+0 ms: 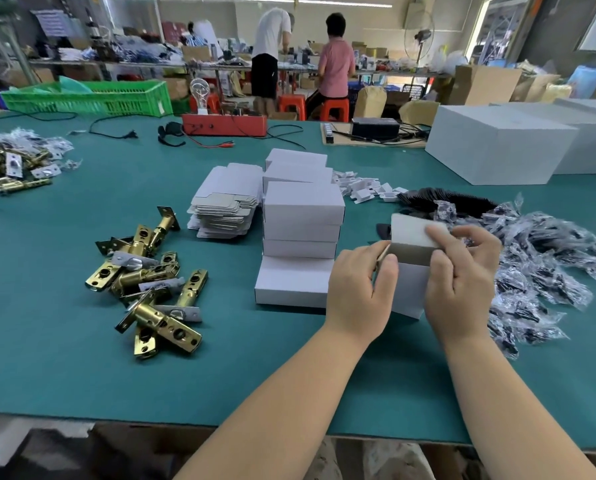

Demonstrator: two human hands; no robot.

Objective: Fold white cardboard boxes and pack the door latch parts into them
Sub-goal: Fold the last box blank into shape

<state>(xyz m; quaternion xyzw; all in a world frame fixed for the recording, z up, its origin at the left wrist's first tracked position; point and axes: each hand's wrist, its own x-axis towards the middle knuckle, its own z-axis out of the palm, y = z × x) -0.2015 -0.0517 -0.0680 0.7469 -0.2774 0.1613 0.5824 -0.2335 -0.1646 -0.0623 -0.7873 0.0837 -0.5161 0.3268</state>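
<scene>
A green surface (82, 358) filled most of the head view. At its far right stood big white cartons (500, 147), and at the far left edge a green crate (88, 97). A heap of clear bags (545, 268) holding dark pieces spread along the right side, reaching just beside the right hand. In the middle rose a stack of folded boxes (301, 237), with one lying flat at its foot (nearest the wearer), and just left of the stack leaned a pile of flat blanks (225, 206). Brass latches (151, 282) lay jumbled left of centre, well apart from the hands, and a second brass pile (9, 164) sat at the far left. A red tester (224, 124) with a bulb on top stood toward the back, and small white inserts (362, 187) were scattered behind the stack, to its right. Near the front right, both hands held one half-folded box (410, 271) upright above the surface: the left hand (358, 289) gripped its left edge with thumb over the front, and the right hand (459, 275) gripped the right edge, with its fingers curled over the raised lid flap (412, 230). The grey inside of the flap showed between the thumbs.
</scene>
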